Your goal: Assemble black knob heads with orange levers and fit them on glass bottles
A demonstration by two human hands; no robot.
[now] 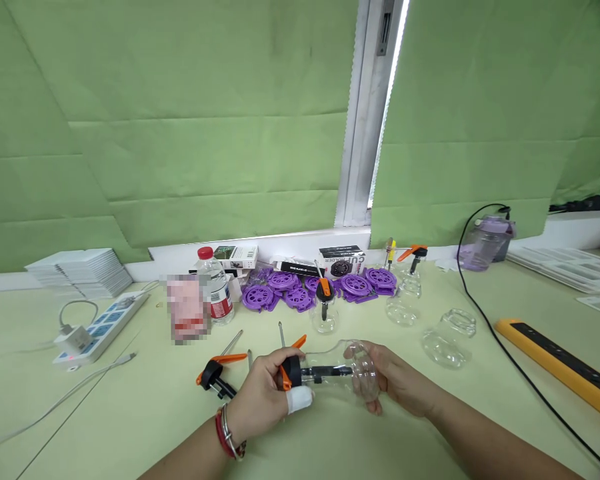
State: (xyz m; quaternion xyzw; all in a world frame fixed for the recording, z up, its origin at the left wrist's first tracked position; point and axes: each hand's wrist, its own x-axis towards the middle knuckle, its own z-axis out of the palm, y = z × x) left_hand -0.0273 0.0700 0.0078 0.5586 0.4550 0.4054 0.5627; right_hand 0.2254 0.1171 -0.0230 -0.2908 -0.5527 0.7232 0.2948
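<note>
A clear bottle [334, 392] lies on its side in the air between my hands, its black stem visible inside. My left hand [258, 395] is closed round the neck, on the black cap [293, 371] with its orange lever; a white wrap covers the thumb. My right hand [399, 379] grips the bottle's wide base, some fingers showing through the clear wall. Beside my left hand lies a loose black cap with orange lever [213, 375]. Farther back, a capped clear bottle [325, 321] stands upright, and an open clear bottle [447, 347] sits to the right.
Purple wheel-shaped parts [258, 297] lie along the back near a water bottle [213, 277]. A power strip [105, 327] is at left, and a black cable [505, 357] runs down the right beside a yellow-and-black bar [555, 363]. Another capped bottle [405, 303] stands at back right.
</note>
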